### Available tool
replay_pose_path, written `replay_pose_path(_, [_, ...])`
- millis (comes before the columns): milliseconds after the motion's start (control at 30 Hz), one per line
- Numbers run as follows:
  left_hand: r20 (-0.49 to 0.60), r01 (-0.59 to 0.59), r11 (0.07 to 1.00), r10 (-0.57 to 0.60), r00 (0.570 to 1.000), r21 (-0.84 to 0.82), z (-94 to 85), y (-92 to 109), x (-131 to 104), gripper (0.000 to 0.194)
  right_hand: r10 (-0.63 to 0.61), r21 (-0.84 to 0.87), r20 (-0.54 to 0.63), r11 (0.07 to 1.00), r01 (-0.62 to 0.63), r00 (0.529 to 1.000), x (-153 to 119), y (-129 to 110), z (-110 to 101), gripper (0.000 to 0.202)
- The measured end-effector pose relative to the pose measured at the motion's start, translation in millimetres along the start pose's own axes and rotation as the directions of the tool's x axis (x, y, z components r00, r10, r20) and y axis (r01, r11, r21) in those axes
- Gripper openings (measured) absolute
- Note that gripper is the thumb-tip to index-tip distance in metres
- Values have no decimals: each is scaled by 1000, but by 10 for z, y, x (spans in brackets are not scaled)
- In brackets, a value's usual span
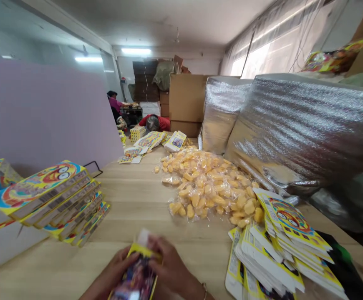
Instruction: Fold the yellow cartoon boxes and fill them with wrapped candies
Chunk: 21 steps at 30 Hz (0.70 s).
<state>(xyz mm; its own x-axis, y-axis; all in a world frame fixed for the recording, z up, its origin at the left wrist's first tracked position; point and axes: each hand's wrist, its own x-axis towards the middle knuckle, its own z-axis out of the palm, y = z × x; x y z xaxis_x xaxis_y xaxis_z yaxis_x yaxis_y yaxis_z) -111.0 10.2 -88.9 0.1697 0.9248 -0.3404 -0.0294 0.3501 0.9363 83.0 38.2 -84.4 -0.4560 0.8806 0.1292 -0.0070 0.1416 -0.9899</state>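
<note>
Low in the view, my left hand [118, 266] is wrapped round the left side of a small yellow printed carton [139, 273]. My right hand [172, 264] grips the carton's upper right, its fingers by a pale flap [144, 238] at the top end. That end is blurred, so I cannot tell whether the flap is tucked in. Beyond the hands lies a heap of yellow pieces in clear plastic bags [205, 187]. To the right is a pile of flat, unfolded cartons [272, 250].
A leaning stack of filled-out cartons [62, 200] stands at left beside a white box [9, 246]. More cartons [150, 141] lie at the far end, near a person in red [161, 123]. Silver-lined boxes [294, 137] border the right; a pale panel [44, 116] rises on the left.
</note>
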Motion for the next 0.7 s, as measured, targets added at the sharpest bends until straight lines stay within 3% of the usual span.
replay_pose_path(67, [-35, 31, 973, -40, 999, -228, 199, 65, -55, 51, -94, -208, -312, 978, 29, 945, -58, -87, -53, 42])
replay_pose_path(133, [-99, 4, 944, -39, 994, -329, 404, 78, -130, 57, -67, -248, -419, 968, -43, 905, -151, -105, -87, 32])
replay_pose_path(233, [-265, -104, 939, 14, 964, -329, 637, 34, -269, 80, 86, -71, -349, 990, -118, 933, -343, -63, -133, 23])
replay_pose_path(300, [-335, -151, 951, 54, 941, -269, 701, -4, -348, 84, 110, 11, -281, 994, -112, 953, -458, -34, -183, 23])
replay_pose_path(433, [-200, -88, 991, 66, 978, -101, 638, -16, -379, 38, 16, -68, -144, 997, -26, 990, -555, -55, -311, 24])
replay_pose_path(533, [-117, -126, 990, 132, 984, 56, 566, 23, -327, 36, -63, -151, -115, 988, 45, 991, -562, -105, -340, 24])
replay_pose_path(600, [-146, -211, 969, 228, 963, 126, 561, 32, -300, 34, -123, -181, -145, 979, 96, 982, -576, -105, -315, 21])
replay_pose_path(667, [-262, -281, 953, 301, 917, 112, 583, 19, -289, 34, -165, -170, -191, 976, 133, 968, -596, -75, -280, 13])
replay_pose_path(700, [-323, -297, 951, 307, 895, 80, 599, 12, -290, 41, -178, -155, -210, 977, 147, 961, -603, -60, -266, 18])
